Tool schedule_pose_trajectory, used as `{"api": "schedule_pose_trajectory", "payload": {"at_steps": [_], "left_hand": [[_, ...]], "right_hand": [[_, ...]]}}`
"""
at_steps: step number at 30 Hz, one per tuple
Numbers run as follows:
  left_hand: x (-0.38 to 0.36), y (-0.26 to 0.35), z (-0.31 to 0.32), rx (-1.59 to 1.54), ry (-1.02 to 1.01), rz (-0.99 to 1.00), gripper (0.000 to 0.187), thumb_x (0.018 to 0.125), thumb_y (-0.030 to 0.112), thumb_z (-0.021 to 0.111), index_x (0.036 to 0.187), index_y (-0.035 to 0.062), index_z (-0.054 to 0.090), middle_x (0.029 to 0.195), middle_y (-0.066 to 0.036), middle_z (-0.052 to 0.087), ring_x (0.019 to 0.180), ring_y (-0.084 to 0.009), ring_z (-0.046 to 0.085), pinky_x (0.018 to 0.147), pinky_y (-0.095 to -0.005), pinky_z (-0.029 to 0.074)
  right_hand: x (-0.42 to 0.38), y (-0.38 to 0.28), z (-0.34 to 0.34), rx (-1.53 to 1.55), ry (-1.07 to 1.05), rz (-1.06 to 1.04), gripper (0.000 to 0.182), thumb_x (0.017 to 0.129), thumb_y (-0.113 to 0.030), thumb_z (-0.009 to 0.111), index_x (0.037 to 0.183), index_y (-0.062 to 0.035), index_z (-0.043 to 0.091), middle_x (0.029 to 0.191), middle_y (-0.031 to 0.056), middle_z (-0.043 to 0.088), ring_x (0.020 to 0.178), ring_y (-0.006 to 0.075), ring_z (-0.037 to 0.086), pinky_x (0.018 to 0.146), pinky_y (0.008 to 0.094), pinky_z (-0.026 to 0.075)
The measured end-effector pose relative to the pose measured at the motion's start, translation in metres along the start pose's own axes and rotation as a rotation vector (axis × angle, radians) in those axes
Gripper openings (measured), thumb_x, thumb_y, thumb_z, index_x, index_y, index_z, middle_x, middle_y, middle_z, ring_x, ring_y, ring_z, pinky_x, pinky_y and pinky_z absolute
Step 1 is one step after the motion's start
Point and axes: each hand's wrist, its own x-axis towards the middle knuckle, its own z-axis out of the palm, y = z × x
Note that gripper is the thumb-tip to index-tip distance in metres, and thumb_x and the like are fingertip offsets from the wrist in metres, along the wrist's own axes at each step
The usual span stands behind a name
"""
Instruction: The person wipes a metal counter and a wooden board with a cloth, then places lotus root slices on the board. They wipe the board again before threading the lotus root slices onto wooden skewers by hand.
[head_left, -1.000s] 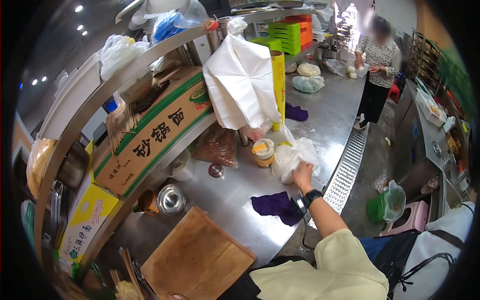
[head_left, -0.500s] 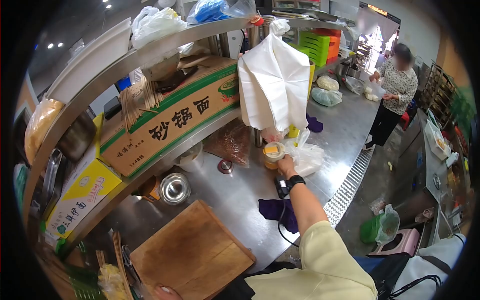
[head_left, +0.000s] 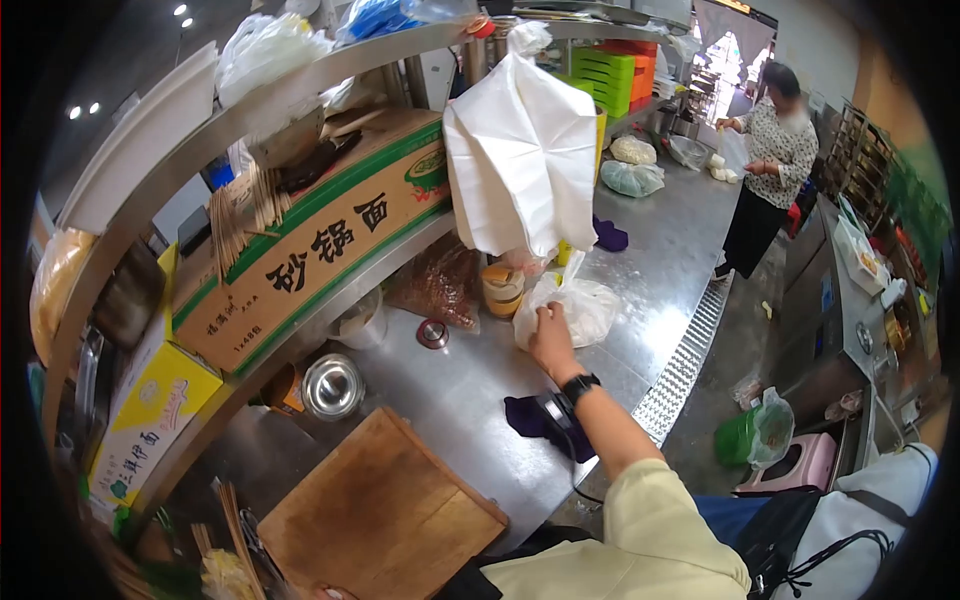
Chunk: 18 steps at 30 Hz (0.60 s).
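Observation:
My right hand [head_left: 550, 335], with a black band at the wrist, is at the near left side of a white plastic bag [head_left: 590, 312], its fingers closed on the plastic. What lies inside the bag is hidden. Just left of the bag stands a jar [head_left: 502, 292] with a yellowish label or lid. Only a sliver of my left hand [head_left: 332, 592] shows at the bottom edge, by the near side of a wooden cutting board [head_left: 385, 505]; its fingers cannot be made out.
A purple cloth [head_left: 530, 416] lies near my right forearm. A steel bowl [head_left: 333, 387] and a red-rimmed round lid [head_left: 432, 334] sit on the metal counter. A large cardboard box [head_left: 320, 245] fills the shelf. A person [head_left: 775, 160] stands at the far end holding a bag.
My right hand has let go of the jar and moved to the white plastic bag. The jar now stands farther left, near the bag of reddish stuff. The view has shifted slightly.

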Motion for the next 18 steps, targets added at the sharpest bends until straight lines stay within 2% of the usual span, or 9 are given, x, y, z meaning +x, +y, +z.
{"api": "schedule_pose_trajectory", "payload": {"at_steps": [1, 4, 7, 10, 11, 13, 16, 17, 18], "left_hand": [[0.002, 0.007, -0.013, 0.01, -0.03, -0.024, 0.033, 0.094, 0.024, 0.047, 0.114, -0.0001, 0.057, 0.103, -0.021, 0.06, 0.096, -0.0362, 0.057, 0.084, -0.043, 0.046], [0.01, 0.023, -0.039, -0.062, -0.182, -0.11, 0.035, 0.095, 0.026, 0.044, 0.117, 0.0, 0.054, 0.107, -0.02, 0.059, 0.098, -0.0355, 0.057, 0.085, -0.0432, 0.046], [0.01, 0.016, -0.031, -0.104, -0.223, -0.123, 0.037, 0.096, 0.027, 0.042, 0.12, 0.0004, 0.052, 0.11, -0.02, 0.058, 0.1, -0.0351, 0.056, 0.086, -0.0432, 0.046], [0.012, 0.023, -0.038, -0.127, -0.258, -0.212, 0.037, 0.096, 0.027, 0.042, 0.12, 0.0001, 0.052, 0.11, -0.02, 0.058, 0.1, -0.0358, 0.056, 0.086, -0.0432, 0.046], [0.013, 0.025, -0.04, -0.138, -0.273, -0.218, 0.037, 0.095, 0.026, 0.044, 0.119, -0.0004, 0.052, 0.11, -0.02, 0.058, 0.101, -0.0361, 0.056, 0.087, -0.0434, 0.046], [0.013, 0.024, -0.043, -0.158, -0.315, -0.219, 0.037, 0.093, 0.024, 0.048, 0.119, -0.0014, 0.052, 0.11, -0.021, 0.059, 0.101, -0.0369, 0.056, 0.087, -0.0438, 0.045], [0.0, -0.004, 0.019, -0.388, -0.038, -0.168, 0.014, 0.089, 0.008, 0.047, 0.099, -0.0012, 0.05, 0.094, -0.021, 0.049, 0.091, -0.0398, 0.049, 0.08, -0.0423, 0.04], [-0.001, -0.008, 0.024, -0.388, -0.042, -0.159, 0.014, 0.089, 0.008, 0.047, 0.099, -0.0012, 0.05, 0.095, -0.022, 0.049, 0.091, -0.04, 0.05, 0.08, -0.0425, 0.04], [0.0, -0.012, 0.027, -0.385, -0.044, -0.148, 0.014, 0.089, 0.008, 0.047, 0.099, -0.0013, 0.05, 0.095, -0.022, 0.049, 0.092, -0.0402, 0.05, 0.081, -0.0426, 0.04]], "right_hand": [[-0.012, 0.009, -0.008, -0.1, 0.06, -0.098, 0.034, 0.07, -0.004, 0.06, 0.104, -0.0006, 0.059, 0.121, 0.0228, 0.046, 0.107, 0.0415, 0.049, 0.091, 0.0458, 0.044], [-0.027, 0.024, -0.028, -0.313, -0.217, 0.072, 0.035, 0.067, -0.006, 0.065, 0.102, -0.0057, 0.061, 0.116, 0.0183, 0.049, 0.106, 0.0381, 0.048, 0.092, 0.042, 0.044], [-0.013, 0.051, -0.004, -0.328, -0.162, -0.137, 0.032, 0.066, -0.008, 0.068, 0.098, -0.0069, 0.061, 0.11, 0.0156, 0.051, 0.102, 0.0368, 0.048, 0.091, 0.0414, 0.044], [0.015, 0.059, 0.011, -0.241, -0.24, -0.062, 0.036, 0.067, -0.009, 0.069, 0.102, -0.0067, 0.062, 0.114, 0.017, 0.051, 0.105, 0.0379, 0.047, 0.093, 0.0421, 0.043], [0.02, 0.06, 0.011, -0.217, -0.283, -0.074, 0.044, 0.068, -0.012, 0.071, 0.11, -0.0067, 0.06, 0.123, 0.0207, 0.048, 0.111, 0.0404, 0.046, 0.097, 0.0426, 0.041], [0.008, 0.058, 0.005, -0.175, -0.267, -0.109, 0.049, 0.069, -0.014, 0.071, 0.115, -0.007, 0.057, 0.129, 0.022, 0.045, 0.115, 0.0416, 0.044, 0.099, 0.0426, 0.04], [-0.04, 0.038, -0.028, -0.141, -0.217, -0.267, 0.053, 0.071, -0.019, 0.071, 0.12, -0.0073, 0.054, 0.134, 0.021, 0.043, 0.119, 0.0415, 0.043, 0.101, 0.0461, 0.038], [-0.066, 0.026, -0.047, -0.146, -0.218, -0.432, 0.05, 0.07, -0.02, 0.069, 0.117, -0.0072, 0.057, 0.128, 0.021, 0.047, 0.117, 0.0403, 0.045, 0.099, 0.0491, 0.038], [-0.093, 0.031, -0.053, -0.087, -0.323, -0.519, 0.05, 0.07, -0.021, 0.069, 0.117, -0.0087, 0.057, 0.127, 0.0195, 0.048, 0.117, 0.0388, 0.046, 0.099, 0.0497, 0.037]]}}
